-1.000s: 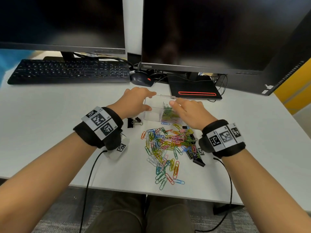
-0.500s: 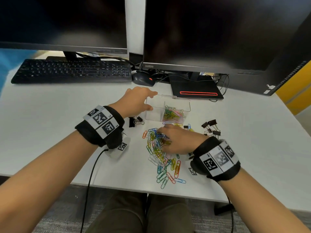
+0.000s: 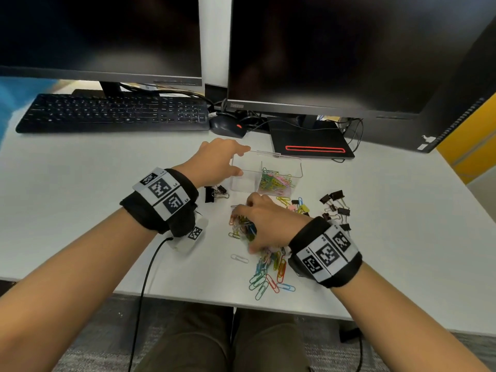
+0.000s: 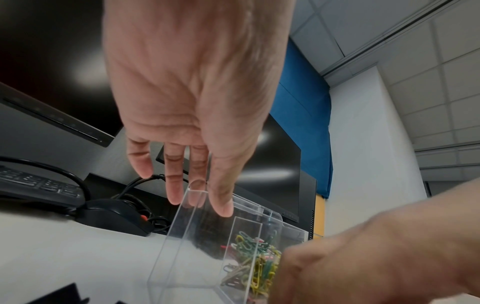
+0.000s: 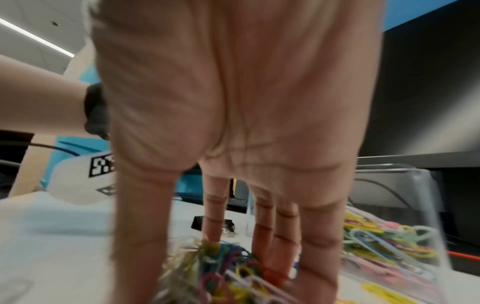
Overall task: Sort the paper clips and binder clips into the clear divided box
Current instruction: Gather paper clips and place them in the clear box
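The left hand (image 3: 214, 162) is still gripping the box (image 3: 244, 181) by its left end, thumb against fingers. The right hand (image 3: 265, 224), at the box a second ago, is now pressing spread, straight fingers onto the clips (image 3: 268, 275) just in front of it. Binder clips (image 3: 335, 208) are lying to the right, bare desk (image 3: 80, 183) is stretching to both sides, and monitors (image 3: 335, 49) are standing behind.

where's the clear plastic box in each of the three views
head: the clear plastic box sits at centre, its left end held by the left hand.
left wrist: bottom centre, under the fingertips.
right wrist: right edge, blurred.
shared landmark: the coloured paper clips heaped in one compartment.
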A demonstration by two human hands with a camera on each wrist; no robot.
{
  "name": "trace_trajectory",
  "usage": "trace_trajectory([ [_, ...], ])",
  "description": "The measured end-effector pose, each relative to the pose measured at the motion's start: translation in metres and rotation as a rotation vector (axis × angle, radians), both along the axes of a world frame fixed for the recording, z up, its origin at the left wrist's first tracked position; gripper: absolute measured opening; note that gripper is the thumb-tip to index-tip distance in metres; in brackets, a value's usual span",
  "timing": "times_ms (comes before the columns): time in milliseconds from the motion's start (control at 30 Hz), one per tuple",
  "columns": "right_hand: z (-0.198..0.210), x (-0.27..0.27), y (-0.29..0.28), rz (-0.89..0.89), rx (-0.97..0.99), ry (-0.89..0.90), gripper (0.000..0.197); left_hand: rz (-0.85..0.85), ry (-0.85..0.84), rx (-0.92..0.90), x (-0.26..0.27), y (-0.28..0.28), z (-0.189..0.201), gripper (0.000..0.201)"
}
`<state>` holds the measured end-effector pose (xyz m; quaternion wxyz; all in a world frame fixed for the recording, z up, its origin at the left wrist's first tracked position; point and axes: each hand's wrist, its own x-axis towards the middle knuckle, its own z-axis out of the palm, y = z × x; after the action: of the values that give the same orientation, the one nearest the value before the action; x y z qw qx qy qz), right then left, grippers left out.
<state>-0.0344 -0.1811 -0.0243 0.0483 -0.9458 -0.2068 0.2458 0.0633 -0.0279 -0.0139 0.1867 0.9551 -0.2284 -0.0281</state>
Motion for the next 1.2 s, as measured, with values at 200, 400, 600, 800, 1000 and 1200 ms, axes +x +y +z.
trace_trajectory([
  [200,0.005,0.009,-0.019,-0.066,0.077,-0.136,0.035,0.004,-0.003,-0.022,-0.001,0.000,-0.001,0.058],
  [400,0.023,0.014,-0.041,-0.263,0.320,-0.167,0.030,0.003,0.013,-0.043,-0.001,0.001,0.000,0.058],
  [600,0.030,0.018,-0.054,-0.387,0.452,-0.215,0.018,0.004,0.018,-0.052,-0.002,0.001,0.001,0.057],
  [800,0.056,0.029,-0.064,-0.425,0.671,-0.364,0.017,0.001,0.021,-0.051,-0.003,0.000,0.001,0.058],
  [1000,0.071,0.056,-0.065,-0.515,0.902,-0.601,0.015,-0.002,0.019,-0.048,-0.003,0.001,0.002,0.058],
  [1200,0.044,0.066,-0.063,-0.539,0.915,-0.603,0.017,-0.007,0.017,-0.041,-0.003,0.001,0.002,0.059],
])
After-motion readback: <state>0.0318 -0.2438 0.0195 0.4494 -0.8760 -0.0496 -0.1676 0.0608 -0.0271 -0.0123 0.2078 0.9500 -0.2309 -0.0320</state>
